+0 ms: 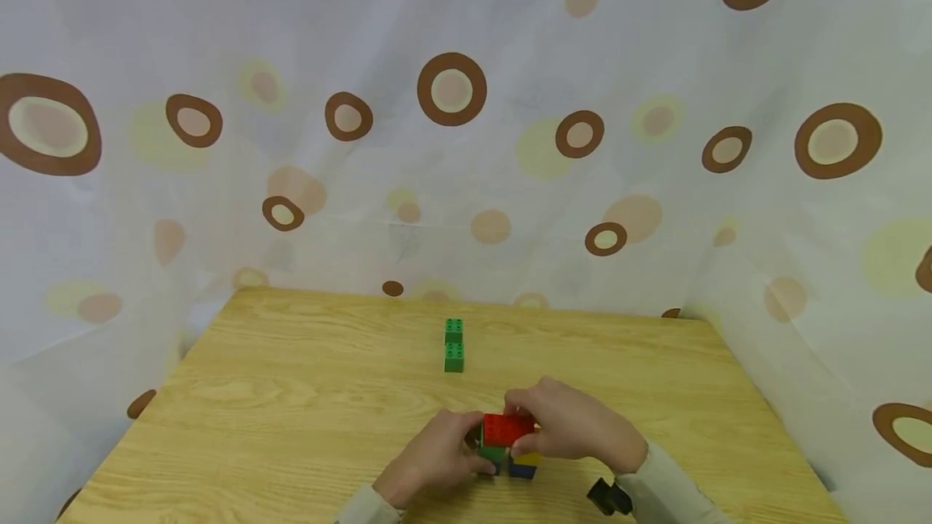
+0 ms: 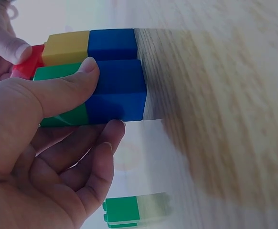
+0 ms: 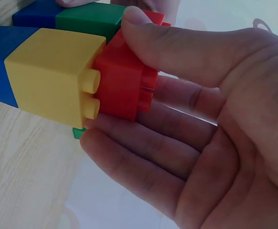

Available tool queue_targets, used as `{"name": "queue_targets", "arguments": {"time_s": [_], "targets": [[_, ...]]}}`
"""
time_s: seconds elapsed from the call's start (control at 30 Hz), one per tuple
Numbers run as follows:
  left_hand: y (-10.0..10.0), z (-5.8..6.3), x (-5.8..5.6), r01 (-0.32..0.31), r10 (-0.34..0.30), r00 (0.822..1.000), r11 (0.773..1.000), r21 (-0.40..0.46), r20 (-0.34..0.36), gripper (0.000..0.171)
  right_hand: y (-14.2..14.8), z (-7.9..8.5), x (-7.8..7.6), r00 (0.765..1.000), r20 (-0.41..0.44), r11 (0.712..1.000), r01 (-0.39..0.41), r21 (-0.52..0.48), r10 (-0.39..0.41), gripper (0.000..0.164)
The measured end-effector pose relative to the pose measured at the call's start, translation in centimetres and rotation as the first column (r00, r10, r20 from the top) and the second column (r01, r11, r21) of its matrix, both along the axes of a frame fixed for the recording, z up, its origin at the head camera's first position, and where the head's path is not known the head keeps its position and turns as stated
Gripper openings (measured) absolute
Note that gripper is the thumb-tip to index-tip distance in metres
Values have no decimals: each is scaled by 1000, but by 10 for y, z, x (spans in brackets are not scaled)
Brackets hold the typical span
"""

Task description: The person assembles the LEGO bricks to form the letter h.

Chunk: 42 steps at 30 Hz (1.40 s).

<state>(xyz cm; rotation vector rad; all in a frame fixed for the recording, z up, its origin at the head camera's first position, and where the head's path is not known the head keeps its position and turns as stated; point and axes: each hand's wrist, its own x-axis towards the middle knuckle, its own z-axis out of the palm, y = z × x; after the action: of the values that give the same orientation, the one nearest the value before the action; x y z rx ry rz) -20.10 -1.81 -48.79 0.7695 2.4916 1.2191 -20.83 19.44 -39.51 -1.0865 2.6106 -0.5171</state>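
- The red brick (image 1: pixel 508 429) lies between the thumb and fingers of the right hand's grip (image 1: pixel 571 424), which pinches it by its sides with its studs left uncovered
- It bridges the tops of two short stacks standing side by side; two studs of the yellow brick (image 3: pixel 48 76) show uncovered beside it, and whether it is fully seated cannot be told
- The left hand's grip (image 1: pixel 440 451) is clasped round the other stack, its thumb crossing the green brick (image 2: pixel 58 71) and its tip at the seam with the front blue brick (image 2: pixel 115 90) underneath
- Under the yellow brick is the rear blue brick (image 2: pixel 112 44)
- From the head, the fingers of both hands hide parts of the stacks
- Two more green bricks, the nearer one (image 1: pixel 455 358) and the farther one (image 1: pixel 454 331), stand in line beyond the hands, well apart from the stacks
- A black device (image 1: pixel 610 497) sits by the right cuff
- All stand on the wood-grain surface (image 1: pixel 306 378), before a patterned sheet (image 1: pixel 502 176)
- Counted: one red, one yellow, two blue, three green, seven bricks in all
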Motion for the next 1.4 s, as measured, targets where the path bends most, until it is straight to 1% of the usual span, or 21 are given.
{"name": "queue_targets", "arguments": {"time_s": [0.2, 0.33, 0.5, 0.7, 0.83, 0.9, 0.97, 1.17, 1.27, 1.4], "targets": [[2, -2, 2, -5, 5, 1000, 1000, 12, -3, 31, 0, -2, 4, 999, -29, 1000, 24, 8, -24, 25], [2, -6, 2, -13, 13, 1000, 1000, -2, -26, 30, 0, -4, 5, 998, -44, 999, 41, 0, -41, 25], [1, -7, 0, -5, 5, 999, 1000, -6, -37, 30, 2, -5, 5, 998, -23, 998, 59, -16, -59, 24], [1, -5, 1, -13, 13, 1000, 1000, -9, -17, 32, 5, -9, 5, 999, 15, 997, 47, -61, -46, 23], [1, -4, 3, -16, 16, 1000, 1000, -10, -18, 32, 7, -10, 7, 999, -9, 996, 52, -65, -53, 26], [2, -6, 4, -11, 11, 1000, 1000, -9, -21, 31, 7, -11, 10, 998, -19, 996, 57, -67, -58, 26], [1, -7, 3, -12, 12, 1000, 1000, -1, -6, 30, 6, -12, 11, 998, -26, 996, 53, -76, -55, 27], [0, -10, 5, -13, 11, 998, 999, 36, 64, 31, 6, -20, 13, 998, 6, 989, 58, -133, -58, 27], [-1, -10, 4, -15, 10, 996, 998, 55, 83, 32, 6, -20, 12, 998, 22, 989, 64, -137, -62, 26], [-1, -10, 0, -14, 6, 995, 997, 77, 100, 32, 6, -17, 9, 997, 38, 991, 69, -118, -65, 25]]}}
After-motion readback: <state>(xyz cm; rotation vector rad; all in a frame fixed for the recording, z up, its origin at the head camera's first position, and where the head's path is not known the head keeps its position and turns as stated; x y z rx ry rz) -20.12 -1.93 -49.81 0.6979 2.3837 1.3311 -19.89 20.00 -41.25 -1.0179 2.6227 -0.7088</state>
